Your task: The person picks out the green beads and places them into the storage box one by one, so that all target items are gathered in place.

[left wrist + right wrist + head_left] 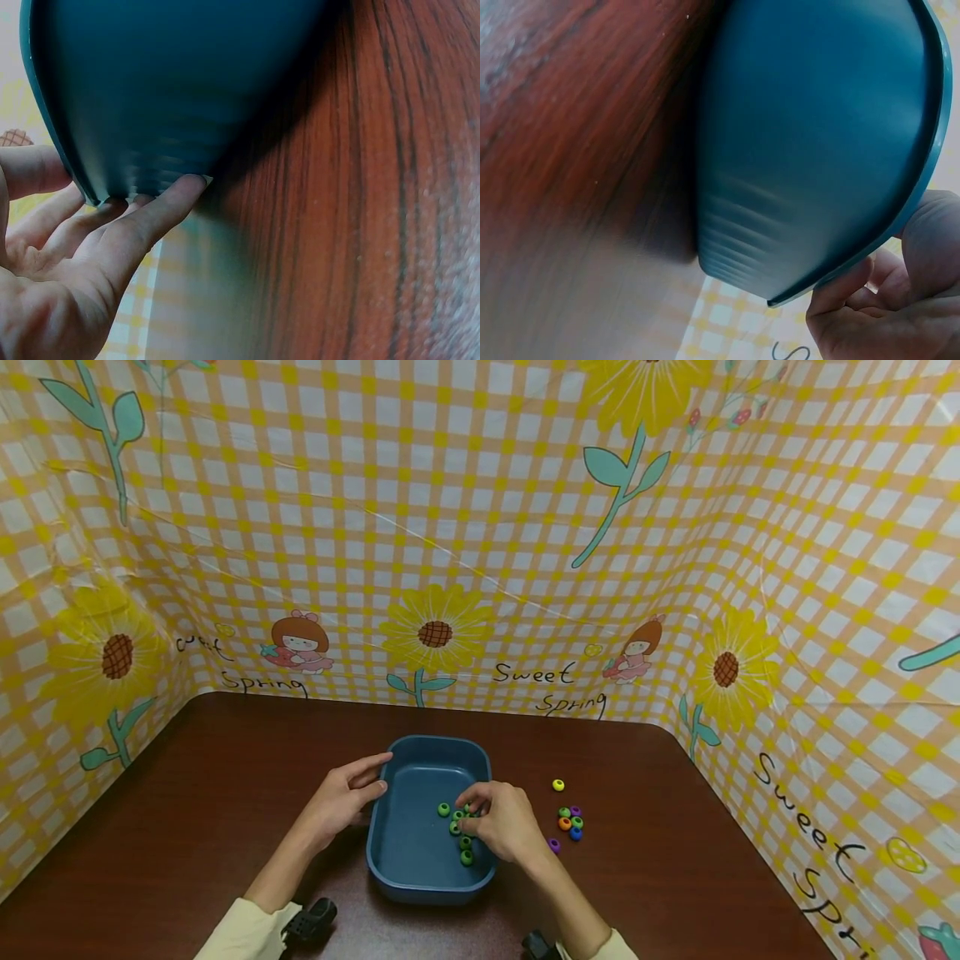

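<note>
A blue plastic bin [408, 852] stands on the table with several green beads [444, 809] in its right half. My left hand [341, 797] is at the bin's left side, its fingers extended. In the left wrist view, its fingertips [191, 186] touch the outer wall. Over the right rim reaches my right hand [506, 822], with its bent fingers low among the green beads. Thumb and forefinger are apart, with beads showing between them. The right wrist view shows the bin wall [810, 150] hiding these fingertips.
On the table right of the bin lie a yellow bead [558, 785], an orange bead [565, 824], a blue bead [576, 834] and several purple and green ones. A checked, flower-printed cloth [480, 527] surrounds the brown table [247, 760] on three sides.
</note>
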The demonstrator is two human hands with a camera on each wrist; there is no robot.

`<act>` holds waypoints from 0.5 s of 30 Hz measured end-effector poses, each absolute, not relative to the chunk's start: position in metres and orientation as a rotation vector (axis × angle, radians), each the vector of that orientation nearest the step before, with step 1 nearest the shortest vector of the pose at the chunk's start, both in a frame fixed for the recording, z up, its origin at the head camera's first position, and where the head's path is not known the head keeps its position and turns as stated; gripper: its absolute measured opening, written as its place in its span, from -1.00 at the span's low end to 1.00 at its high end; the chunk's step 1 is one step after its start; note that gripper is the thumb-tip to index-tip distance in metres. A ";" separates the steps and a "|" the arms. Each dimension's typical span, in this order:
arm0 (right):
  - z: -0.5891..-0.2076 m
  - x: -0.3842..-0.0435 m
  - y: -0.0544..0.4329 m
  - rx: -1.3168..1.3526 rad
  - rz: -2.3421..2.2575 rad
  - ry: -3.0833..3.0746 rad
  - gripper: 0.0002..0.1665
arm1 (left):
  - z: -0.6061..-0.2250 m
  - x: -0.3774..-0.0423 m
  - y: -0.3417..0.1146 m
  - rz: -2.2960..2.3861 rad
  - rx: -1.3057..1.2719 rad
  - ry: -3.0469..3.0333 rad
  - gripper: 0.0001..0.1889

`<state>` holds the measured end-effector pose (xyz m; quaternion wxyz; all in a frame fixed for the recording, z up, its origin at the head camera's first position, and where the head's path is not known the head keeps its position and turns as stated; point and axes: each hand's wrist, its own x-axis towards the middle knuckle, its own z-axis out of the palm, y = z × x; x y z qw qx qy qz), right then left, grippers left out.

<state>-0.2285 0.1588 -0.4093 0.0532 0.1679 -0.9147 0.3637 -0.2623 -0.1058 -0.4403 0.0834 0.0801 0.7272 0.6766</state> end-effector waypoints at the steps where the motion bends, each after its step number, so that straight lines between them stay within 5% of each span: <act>1: -0.409 -0.229 0.159 0.510 1.106 -2.780 -0.82 | -0.440 -0.262 -0.106 2.020 0.238 2.171 -0.46; 15: -0.405 -0.229 0.162 0.506 1.219 -2.794 -0.81 | -0.440 -0.262 -0.105 2.022 0.237 2.177 -0.46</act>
